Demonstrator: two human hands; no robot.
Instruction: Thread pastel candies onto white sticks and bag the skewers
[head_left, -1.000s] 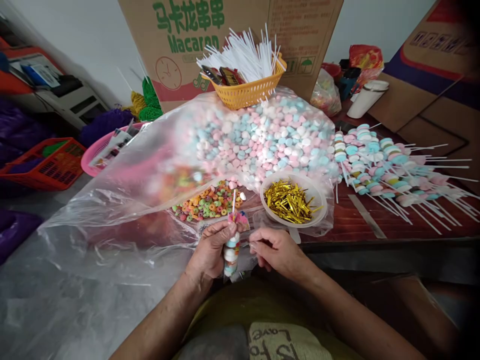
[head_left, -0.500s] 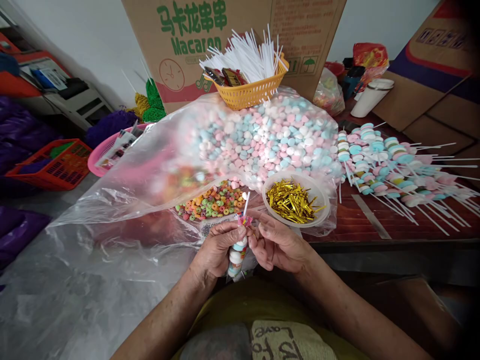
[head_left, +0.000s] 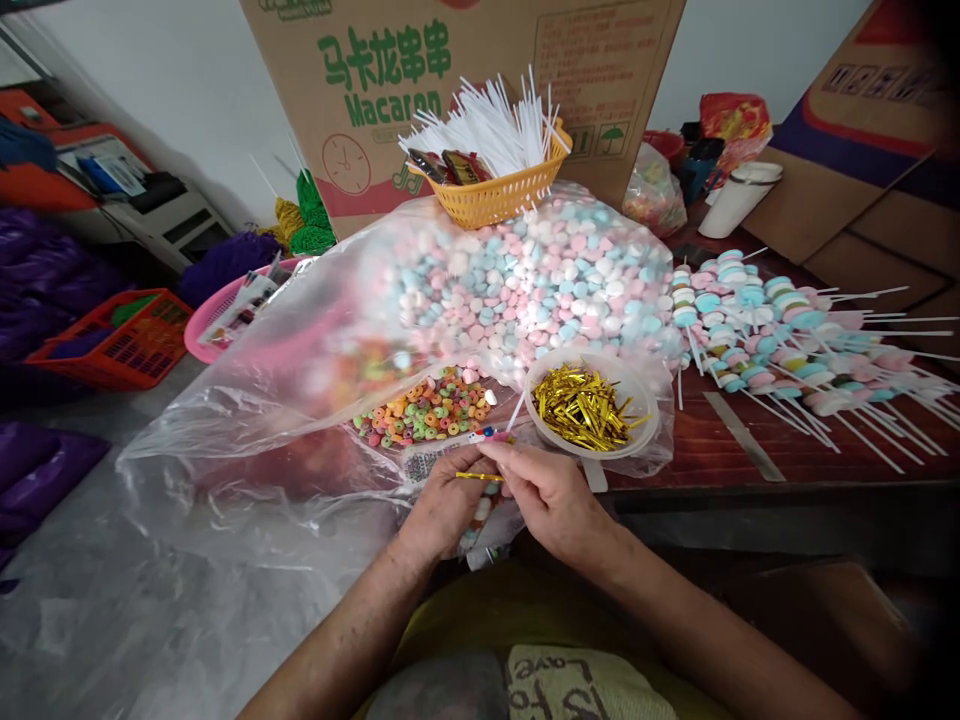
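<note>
Holding the marshmallow skewer (head_left: pixel 484 507) upside my lap at the desk (head_left: pixel 720 468) edge, my left hand (head_left: pixel 448 500) is closed around it, and my right hand (head_left: pixel 551 495) pinches a gold tie (head_left: pixel 478 477) at its neck. The white bowl (head_left: pixel 640 400) holds gold ties (head_left: pixel 581 408); the yellow basket (head_left: pixel 499 203), white sticks (head_left: pixel 495 125) and dark packets; the clear bag (head_left: pixel 255 470), pastel marshmallows (head_left: pixel 525 285). Packets lie in the pink basket (head_left: pixel 196 335). Compared with before, my right fingers have come across the neck, hiding more of the skewer, and its stick leans further right.
</note>
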